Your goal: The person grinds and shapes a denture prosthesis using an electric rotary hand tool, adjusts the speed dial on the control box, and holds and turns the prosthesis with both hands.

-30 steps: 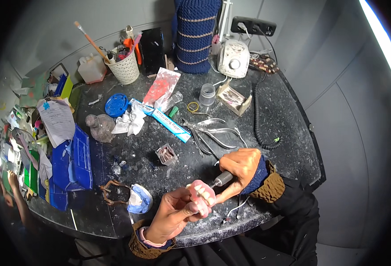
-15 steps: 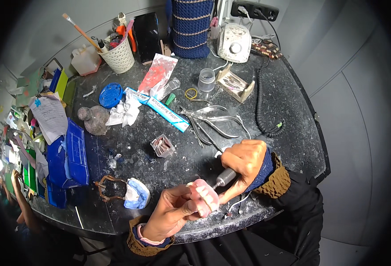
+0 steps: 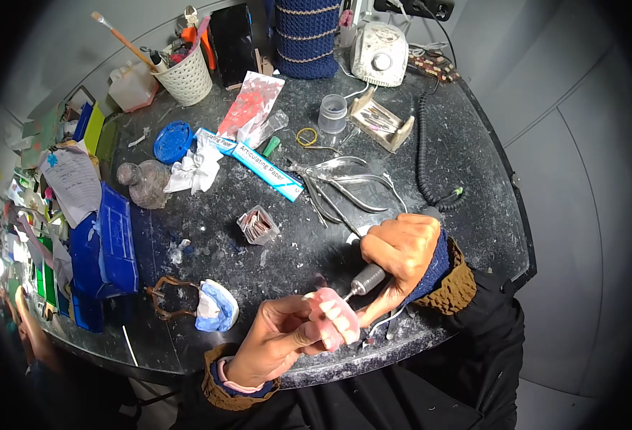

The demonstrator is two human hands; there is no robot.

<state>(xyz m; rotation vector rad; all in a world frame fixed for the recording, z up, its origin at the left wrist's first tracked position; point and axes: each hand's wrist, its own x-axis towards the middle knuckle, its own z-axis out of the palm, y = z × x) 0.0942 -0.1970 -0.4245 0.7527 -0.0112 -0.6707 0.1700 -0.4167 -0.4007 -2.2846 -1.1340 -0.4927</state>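
Note:
Between the fingers and thumb of my left hand (image 3: 276, 340) is a pink denture (image 3: 335, 326) with whitish teeth, held near the table's front edge. My right hand (image 3: 402, 251) is wrapped round a dark rotary handpiece (image 3: 368, 278). The slim bur at its tip meets or nearly meets the denture's upper edge; I cannot tell whether they touch. To the left of my left hand lies a blue and white dental cast (image 3: 216, 306), beside a brownish wire-like frame (image 3: 164, 295). Metal pliers (image 3: 344, 183) rest beyond my right hand.
A small clear box of strips (image 3: 257, 225) stands mid-table. Blue paper packets (image 3: 269, 170), a blue lid (image 3: 173, 142) and a blue bin (image 3: 119, 244) lie leftward. At the back are a white control unit (image 3: 379, 57) and a tool cup (image 3: 187, 77). A coiled cord (image 3: 423, 150) runs at right.
The denture has turned slightly in my left hand, and the handpiece tip remains beside it. The whole view has shifted a little. At far left, another person's arm has moved.

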